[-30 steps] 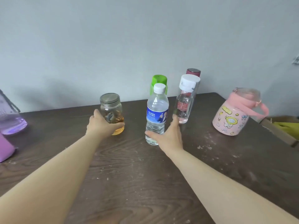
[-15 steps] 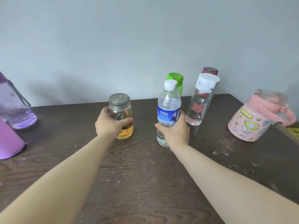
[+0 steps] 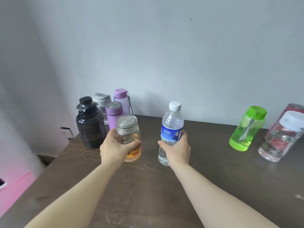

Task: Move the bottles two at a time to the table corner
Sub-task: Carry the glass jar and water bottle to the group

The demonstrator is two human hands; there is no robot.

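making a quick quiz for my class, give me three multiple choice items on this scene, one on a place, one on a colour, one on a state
1. Where do the already grouped bottles stand?
A. far left table corner
B. far right table corner
C. on the floor

2. What colour is the label on the clear plastic water bottle?
A. red
B. blue
C. yellow

3. What is the left hand doing?
A. resting flat on the dark wooden table
B. hanging empty in the air
C. holding the glass jar with the metal lid in its grip

Answers: 1 A, the tall black jug and purple bottles cluster there. 2 B, a blue band wraps it. 3 C, fingers wrap the jar.
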